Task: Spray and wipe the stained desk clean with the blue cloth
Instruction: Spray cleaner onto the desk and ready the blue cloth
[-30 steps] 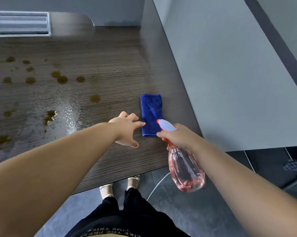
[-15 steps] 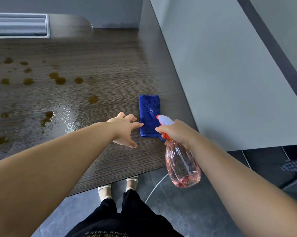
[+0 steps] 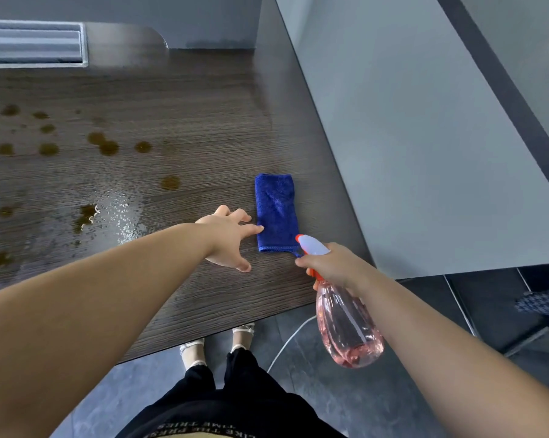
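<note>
While the spread fingers (image 3: 254, 229) of the left hand (image 3: 225, 241) are kept at the left edge of the blue cloth (image 3: 276, 210), little is altered since half a second ago.
The cloth is left folded on the desk (image 3: 188, 105), near its right end. The right hand (image 3: 333, 265) is clamped round the neck of the pink spray bottle (image 3: 349, 327), hung past the front edge, its nozzle covering the cloth's near corner. Brown stains (image 3: 108, 147) and a wet patch (image 3: 124, 216) are seen leftward, a grey panel (image 3: 425, 153) rightward.
</note>
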`<state>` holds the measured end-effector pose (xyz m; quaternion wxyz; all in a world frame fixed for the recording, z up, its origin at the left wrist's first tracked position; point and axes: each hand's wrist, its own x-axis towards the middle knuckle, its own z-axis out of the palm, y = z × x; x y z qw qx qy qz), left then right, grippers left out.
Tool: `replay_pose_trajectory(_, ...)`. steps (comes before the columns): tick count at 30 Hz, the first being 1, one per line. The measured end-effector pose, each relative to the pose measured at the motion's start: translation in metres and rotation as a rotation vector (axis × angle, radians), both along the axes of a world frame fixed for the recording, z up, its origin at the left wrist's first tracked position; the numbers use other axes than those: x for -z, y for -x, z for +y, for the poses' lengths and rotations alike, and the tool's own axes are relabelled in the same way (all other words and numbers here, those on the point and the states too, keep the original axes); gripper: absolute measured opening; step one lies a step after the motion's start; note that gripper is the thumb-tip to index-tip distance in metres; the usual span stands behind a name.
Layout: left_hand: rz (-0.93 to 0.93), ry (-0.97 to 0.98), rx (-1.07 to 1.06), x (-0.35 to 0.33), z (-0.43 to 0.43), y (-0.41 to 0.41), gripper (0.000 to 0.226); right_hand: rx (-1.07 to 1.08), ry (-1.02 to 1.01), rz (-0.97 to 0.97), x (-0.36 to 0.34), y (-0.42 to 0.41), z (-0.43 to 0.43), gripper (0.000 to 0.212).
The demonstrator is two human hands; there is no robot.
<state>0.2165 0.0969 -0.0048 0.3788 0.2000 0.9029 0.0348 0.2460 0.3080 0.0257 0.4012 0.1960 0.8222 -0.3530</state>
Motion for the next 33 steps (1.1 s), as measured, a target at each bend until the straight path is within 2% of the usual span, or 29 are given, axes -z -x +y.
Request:
replay_pose_trajectory(3,-0.003,-0.003,-0.001,0.0,0.0,0.0,0.087,-0.006,-0.013,0.053,-0.005,0.009,0.0,0.022)
replay_pose_trajectory(6,0.002,-0.003,0.002,0.0,0.0,0.0,0.087,-0.024,-0.003,0.114,-0.01,0.025,-0.007,0.021)
replay_pose_trajectory(9,0.004,-0.001,-0.001,0.0,0.0,0.0,0.086,-0.022,0.057,0.129,-0.01,0.041,-0.019,0.044)
replay_pose_trajectory(15,-0.003,-0.001,0.0,-0.001,0.001,0.001,0.087,-0.117,0.1,0.131,-0.02,0.058,-0.041,0.045)
replay_pose_trajectory(20,-0.001,-0.006,-0.005,-0.002,0.0,0.0,0.087,-0.206,0.089,0.099,-0.016,0.051,-0.039,0.057)
replay_pose_trajectory(23,-0.002,-0.018,-0.016,-0.002,0.0,0.0,0.086,-0.239,0.06,0.084,-0.011,0.04,-0.033,0.051)
replay_pose_trajectory(27,-0.007,-0.018,-0.018,0.0,0.0,-0.001,0.086,-0.134,0.064,0.015,-0.008,0.025,-0.024,0.043)
replay_pose_trajectory(33,-0.043,-0.03,-0.058,0.001,0.002,0.002,0.081,-0.137,0.103,0.053,-0.008,0.023,-0.011,0.043)
